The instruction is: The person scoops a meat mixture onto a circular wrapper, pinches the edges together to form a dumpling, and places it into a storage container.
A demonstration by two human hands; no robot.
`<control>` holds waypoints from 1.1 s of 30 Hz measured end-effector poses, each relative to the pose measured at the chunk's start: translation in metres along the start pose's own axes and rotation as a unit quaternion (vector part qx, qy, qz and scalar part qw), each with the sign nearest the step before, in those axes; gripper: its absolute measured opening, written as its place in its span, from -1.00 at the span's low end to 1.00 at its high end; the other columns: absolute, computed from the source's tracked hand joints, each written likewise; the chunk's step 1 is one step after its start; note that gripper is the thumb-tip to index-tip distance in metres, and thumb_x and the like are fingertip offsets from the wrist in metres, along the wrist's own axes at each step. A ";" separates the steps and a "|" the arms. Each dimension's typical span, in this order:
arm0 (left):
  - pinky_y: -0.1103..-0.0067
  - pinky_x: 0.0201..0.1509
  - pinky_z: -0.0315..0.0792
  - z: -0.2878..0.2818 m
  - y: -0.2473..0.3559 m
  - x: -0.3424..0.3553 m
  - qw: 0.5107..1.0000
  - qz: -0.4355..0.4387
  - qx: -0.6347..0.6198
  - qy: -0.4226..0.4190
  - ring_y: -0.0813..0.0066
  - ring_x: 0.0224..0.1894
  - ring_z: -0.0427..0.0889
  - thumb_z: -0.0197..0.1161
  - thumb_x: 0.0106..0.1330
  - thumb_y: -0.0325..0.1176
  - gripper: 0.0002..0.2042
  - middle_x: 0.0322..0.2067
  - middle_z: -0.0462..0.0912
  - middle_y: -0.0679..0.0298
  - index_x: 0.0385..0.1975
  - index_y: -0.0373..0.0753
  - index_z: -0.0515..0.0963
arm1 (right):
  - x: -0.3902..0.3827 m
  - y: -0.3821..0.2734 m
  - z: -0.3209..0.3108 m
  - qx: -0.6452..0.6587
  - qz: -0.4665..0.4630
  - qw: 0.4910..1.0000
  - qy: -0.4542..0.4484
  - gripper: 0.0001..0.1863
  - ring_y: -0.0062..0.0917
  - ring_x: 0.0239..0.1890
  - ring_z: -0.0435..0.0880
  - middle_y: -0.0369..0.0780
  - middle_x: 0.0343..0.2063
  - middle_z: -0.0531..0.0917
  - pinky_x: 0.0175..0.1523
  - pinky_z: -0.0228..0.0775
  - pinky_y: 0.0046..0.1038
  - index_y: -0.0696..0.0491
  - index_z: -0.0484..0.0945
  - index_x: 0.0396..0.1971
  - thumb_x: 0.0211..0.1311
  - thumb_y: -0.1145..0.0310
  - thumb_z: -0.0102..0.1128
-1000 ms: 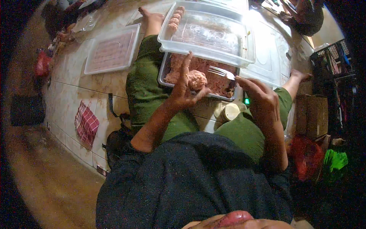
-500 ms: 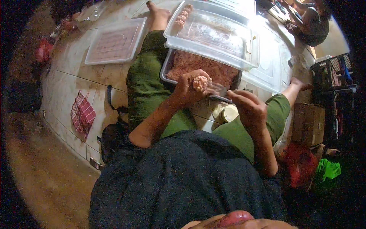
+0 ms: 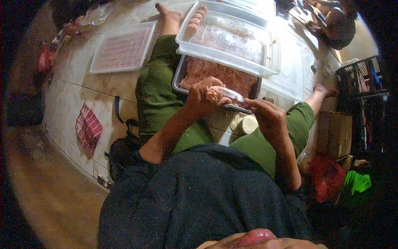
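Note:
My left hand (image 3: 200, 98) is closed around a lump of pink minced meat (image 3: 213, 94), which bulges out at the thumb side. My right hand (image 3: 269, 114) grips the handle of a metal spoon (image 3: 233, 96), and the spoon's bowl touches the lump. Both hands are over the near edge of a dark tray (image 3: 177, 79) filled with minced meat (image 3: 224, 74). Just beyond, a clear plastic container (image 3: 271, 65) overlaps the tray's far part. A short row of meatballs (image 3: 195, 21) lies along the container's left side.
A flat lidded container (image 3: 123, 46) and a checked red cloth (image 3: 89, 129) lie on the tiled floor at left. Near my right thigh stands a pale round tub (image 3: 248, 124). A cardboard box (image 3: 333, 133) is farther right. Another person (image 3: 338, 27) sits at far right.
The spoon has moved left from beside the left hand onto the meat lump. My left hand has turned slightly, and the lump looks less round from here.

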State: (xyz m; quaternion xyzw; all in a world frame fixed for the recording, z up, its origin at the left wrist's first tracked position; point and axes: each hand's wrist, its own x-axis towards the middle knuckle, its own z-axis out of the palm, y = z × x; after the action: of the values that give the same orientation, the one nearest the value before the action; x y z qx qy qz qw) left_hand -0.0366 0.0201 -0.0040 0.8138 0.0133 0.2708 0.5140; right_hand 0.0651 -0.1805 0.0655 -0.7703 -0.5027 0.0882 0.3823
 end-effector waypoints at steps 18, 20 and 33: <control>0.38 0.20 0.22 0.021 -0.039 -0.011 0.970 -0.076 -0.182 -0.139 0.18 0.21 0.18 0.53 -0.20 -0.16 0.30 0.19 0.04 -0.08 0.27 -0.11 -0.57 | 0.035 0.026 0.073 0.030 0.062 0.997 -0.041 -0.20 -0.25 -0.07 0.52 -0.08 -0.08 0.50 -0.06 0.44 -0.38 -0.10 0.20 0.18 -0.17 0.55 0.28; 0.34 0.21 0.24 0.020 -0.036 -0.009 0.953 -0.140 -0.210 -0.166 0.13 0.24 0.16 0.54 -0.21 -0.18 0.30 0.23 -0.02 -0.11 0.27 -0.08 -0.58 | 0.027 0.035 0.063 0.106 0.121 0.987 -0.016 -0.24 -0.41 -0.18 0.60 -0.13 -0.17 0.56 -0.15 0.48 -0.47 -0.04 0.23 0.17 -0.16 0.66 0.22; 0.46 0.05 0.35 0.066 -0.026 -0.009 0.909 -0.022 -0.212 -0.359 0.29 -0.04 0.47 0.21 0.00 -0.62 -0.74 -0.13 0.50 0.17 -0.27 -0.25 0.50 | -0.066 0.281 0.037 -0.238 0.250 0.938 -0.001 -0.77 -0.12 -0.26 0.54 -0.04 -0.39 0.54 -0.14 0.38 -0.21 0.05 0.53 -0.27 0.04 0.33 0.12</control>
State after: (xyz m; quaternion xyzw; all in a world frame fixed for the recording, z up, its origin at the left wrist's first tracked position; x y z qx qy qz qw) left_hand -0.0080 -0.0250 -0.0514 0.7274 -0.2117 -0.0548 0.6504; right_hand 0.2130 -0.2750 -0.1668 -0.9396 -0.3007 0.0594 0.1524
